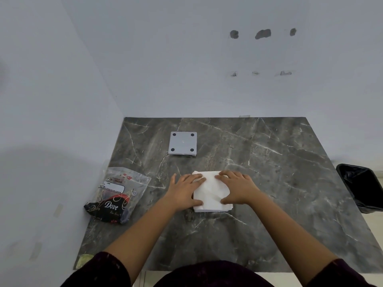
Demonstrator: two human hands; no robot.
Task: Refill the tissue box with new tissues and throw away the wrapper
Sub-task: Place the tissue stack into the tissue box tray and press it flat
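Observation:
A white stack of tissues (210,192) lies on the dark marble table (269,183). My left hand (185,190) presses flat on its left side and my right hand (236,188) presses flat on its right side, fingers spread. A small dark object shows under the stack's left edge; I cannot tell what it is. A grey square piece with four black feet (182,143), seemingly the tissue box's base, lies further back. The plastic tissue wrapper (118,194), clear and black with "Dove" printed on it, lies at the table's left edge.
A black-lined bin (361,186) stands on the floor beyond the table's right edge. White walls close in the table at the back and left. A yellowish scrap (84,261) sits at the front left corner.

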